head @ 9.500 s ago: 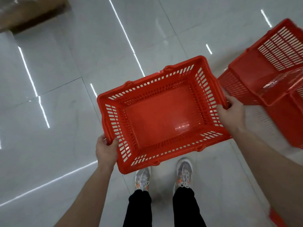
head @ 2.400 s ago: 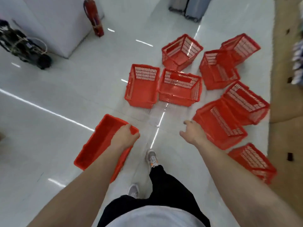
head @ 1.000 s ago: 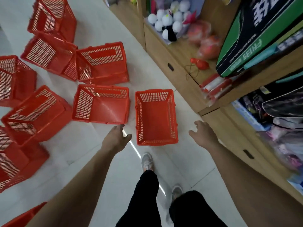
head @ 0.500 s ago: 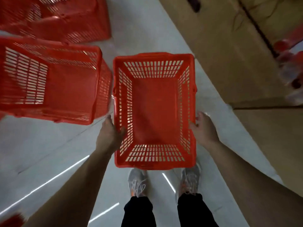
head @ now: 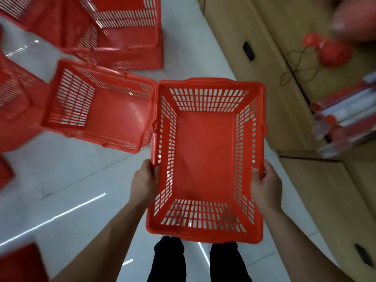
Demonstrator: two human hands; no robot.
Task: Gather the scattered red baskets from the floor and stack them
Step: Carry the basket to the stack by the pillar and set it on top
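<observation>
Red basket [head: 205,155] held up over the feet, a hand on each long side.

The left grip [head: 143,183] and right grip [head: 266,186] each curl round a side rim towards its near end, thumbs over the edge. Half a second ago the basket sat lower and the shoes showed; now it covers them. Beneath is a glossy pale tiled floor [head: 61,169] with light streaks. A tilted basket [head: 97,106] lies just beside its far left corner, with another basket [head: 122,31] farther off. Wooden shelving [head: 274,78] runs along the right.

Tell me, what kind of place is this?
Probably a shop: many red slotted plastic shopping baskets lie on the glossy white tiled floor, and wooden display shelving alongside holds packaged goods.
</observation>
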